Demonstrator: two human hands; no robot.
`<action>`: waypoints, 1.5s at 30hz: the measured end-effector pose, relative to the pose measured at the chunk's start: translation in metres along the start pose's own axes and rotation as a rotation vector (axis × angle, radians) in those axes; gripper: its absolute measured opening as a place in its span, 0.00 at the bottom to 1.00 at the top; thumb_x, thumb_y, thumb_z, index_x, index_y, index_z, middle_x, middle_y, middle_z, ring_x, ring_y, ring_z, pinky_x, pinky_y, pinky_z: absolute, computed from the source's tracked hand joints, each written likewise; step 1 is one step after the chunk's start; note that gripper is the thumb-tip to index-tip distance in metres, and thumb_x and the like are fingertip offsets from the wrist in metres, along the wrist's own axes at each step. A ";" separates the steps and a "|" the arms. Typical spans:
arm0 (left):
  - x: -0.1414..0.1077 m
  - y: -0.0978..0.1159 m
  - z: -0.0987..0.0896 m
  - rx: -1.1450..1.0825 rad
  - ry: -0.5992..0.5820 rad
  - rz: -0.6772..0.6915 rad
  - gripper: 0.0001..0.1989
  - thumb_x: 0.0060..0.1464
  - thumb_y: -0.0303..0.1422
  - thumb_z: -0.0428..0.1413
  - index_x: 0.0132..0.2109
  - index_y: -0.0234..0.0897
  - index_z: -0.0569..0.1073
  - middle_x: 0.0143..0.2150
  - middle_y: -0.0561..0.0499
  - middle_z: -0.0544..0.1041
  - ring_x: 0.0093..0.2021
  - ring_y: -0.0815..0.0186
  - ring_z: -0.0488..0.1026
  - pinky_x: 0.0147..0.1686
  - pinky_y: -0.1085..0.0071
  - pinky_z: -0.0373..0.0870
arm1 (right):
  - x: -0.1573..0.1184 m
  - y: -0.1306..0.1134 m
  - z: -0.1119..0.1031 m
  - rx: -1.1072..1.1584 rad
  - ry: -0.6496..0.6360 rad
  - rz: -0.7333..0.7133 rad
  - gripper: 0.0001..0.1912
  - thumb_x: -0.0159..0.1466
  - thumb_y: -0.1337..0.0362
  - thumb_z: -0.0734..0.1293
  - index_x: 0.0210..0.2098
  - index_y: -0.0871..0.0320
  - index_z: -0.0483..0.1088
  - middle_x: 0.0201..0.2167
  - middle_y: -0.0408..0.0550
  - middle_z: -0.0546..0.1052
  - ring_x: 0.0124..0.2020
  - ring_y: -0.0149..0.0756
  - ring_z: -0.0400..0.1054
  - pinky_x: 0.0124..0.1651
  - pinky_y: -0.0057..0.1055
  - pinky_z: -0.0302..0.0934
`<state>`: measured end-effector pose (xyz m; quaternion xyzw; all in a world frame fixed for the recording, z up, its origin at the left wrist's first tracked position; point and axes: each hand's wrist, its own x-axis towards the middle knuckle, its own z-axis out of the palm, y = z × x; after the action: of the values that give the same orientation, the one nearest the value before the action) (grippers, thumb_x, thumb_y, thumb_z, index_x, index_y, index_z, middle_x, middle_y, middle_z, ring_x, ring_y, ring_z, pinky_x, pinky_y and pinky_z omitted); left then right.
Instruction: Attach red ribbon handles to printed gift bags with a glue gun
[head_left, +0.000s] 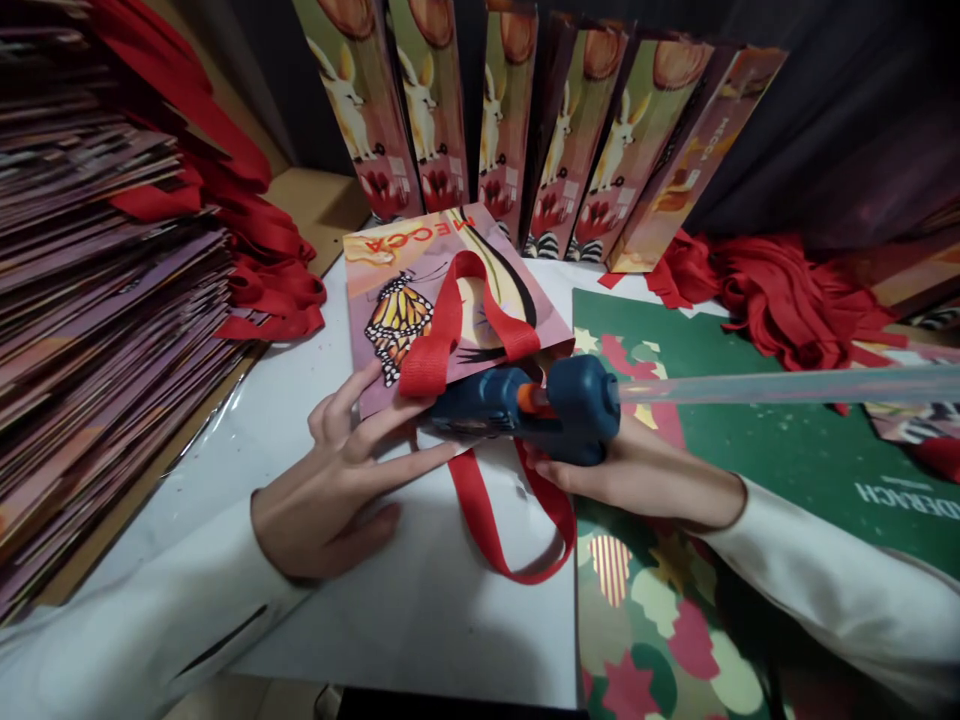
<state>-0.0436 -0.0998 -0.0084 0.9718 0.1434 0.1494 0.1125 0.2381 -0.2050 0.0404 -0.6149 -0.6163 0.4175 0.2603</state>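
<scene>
A dark blue glue gun (495, 405) is gripped in my right hand (622, 465), its nozzle toward the left and a long clear glue stick (780, 386) running out of its back to the right. Beneath its front end lies the edge of a pink paper bag (480, 230) printed with a butterfly. One red ribbon handle (471, 268) loops over the bag's face; another ribbon loop (480, 510) hangs toward me on the white surface. My left hand (345, 465) rests with fingers spread on the bag's near edge, close to the nozzle, which hides part of that edge.
Several printed bags (540, 140) stand in a row at the back. A tall stack of flat bags (112, 300) fills the left side, with red ribbons (262, 270) beside it. More red ribbons (795, 300) lie at right, behind a green printed sheet (787, 440).
</scene>
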 end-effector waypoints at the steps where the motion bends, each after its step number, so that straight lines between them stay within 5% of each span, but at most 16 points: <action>1: 0.000 0.001 0.000 0.002 0.010 0.001 0.38 0.48 0.28 0.52 0.65 0.58 0.58 0.66 0.47 0.52 0.67 0.32 0.42 0.59 0.31 0.42 | 0.001 -0.002 0.001 0.000 -0.006 0.009 0.15 0.56 0.68 0.68 0.43 0.58 0.72 0.38 0.46 0.78 0.38 0.38 0.73 0.38 0.29 0.70; 14: 0.001 0.002 -0.001 0.021 0.030 -0.008 0.39 0.47 0.29 0.52 0.66 0.60 0.56 0.66 0.48 0.54 0.68 0.32 0.39 0.59 0.33 0.45 | 0.001 -0.005 0.004 -0.056 0.014 0.013 0.16 0.54 0.70 0.67 0.43 0.58 0.71 0.36 0.45 0.77 0.34 0.36 0.71 0.32 0.27 0.68; 21: 0.000 0.001 -0.001 0.048 -0.006 -0.005 0.41 0.45 0.30 0.53 0.66 0.58 0.57 0.69 0.50 0.52 0.68 0.33 0.40 0.59 0.34 0.46 | -0.005 -0.001 -0.001 -0.074 0.052 0.003 0.20 0.55 0.68 0.67 0.48 0.58 0.70 0.43 0.48 0.77 0.41 0.40 0.71 0.41 0.32 0.70; 32: -0.001 0.000 0.000 0.022 -0.023 -0.001 0.43 0.45 0.30 0.56 0.67 0.59 0.54 0.70 0.49 0.52 0.68 0.32 0.34 0.57 0.34 0.47 | -0.020 0.008 -0.010 -0.129 0.123 0.049 0.18 0.58 0.61 0.66 0.47 0.60 0.69 0.39 0.50 0.76 0.38 0.41 0.70 0.44 0.38 0.68; 45: 0.004 0.003 0.005 0.049 0.031 0.012 0.38 0.42 0.31 0.53 0.63 0.53 0.64 0.70 0.50 0.52 0.69 0.35 0.35 0.54 0.45 0.51 | -0.034 0.008 -0.025 -0.306 0.140 0.207 0.13 0.56 0.54 0.64 0.32 0.56 0.73 0.32 0.49 0.78 0.31 0.45 0.71 0.34 0.37 0.67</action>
<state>-0.0374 -0.1026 -0.0115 0.9727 0.1428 0.1618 0.0854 0.2669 -0.2337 0.0532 -0.7351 -0.5862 0.2997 0.1618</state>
